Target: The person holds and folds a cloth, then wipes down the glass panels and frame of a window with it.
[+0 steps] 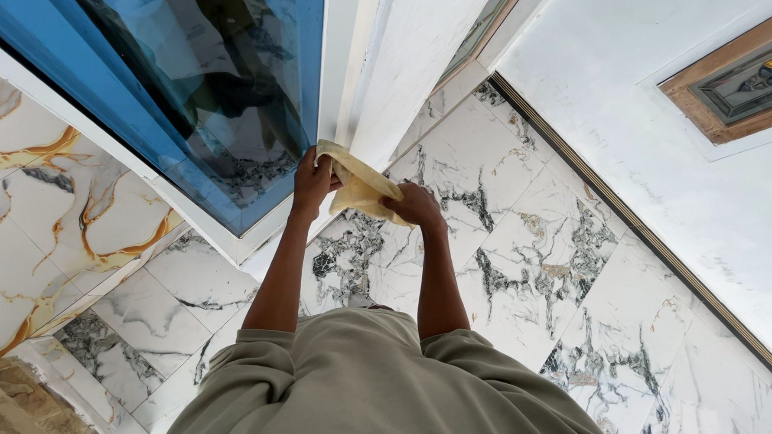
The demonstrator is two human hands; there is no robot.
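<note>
- Your left hand (312, 184) is up at the foot of the white door frame (414, 59), fingers curled around the upper corner of a pale yellow cloth (359, 188).
- Your right hand (415, 205) is closed on the cloth's lower edge, knuckles facing you, so the cloth is stretched between both hands.
- The cloth lies against the bottom of the frame, just beside the blue-tinted glass panel (215, 85).
- Below the hands runs a marble-patterned tile floor (527, 263), white with dark grey veins.
- Your olive-green sleeves (368, 391) fill the bottom of the view.
- To the right there's a white wall (660, 144) with a dark strip along its base.
</note>
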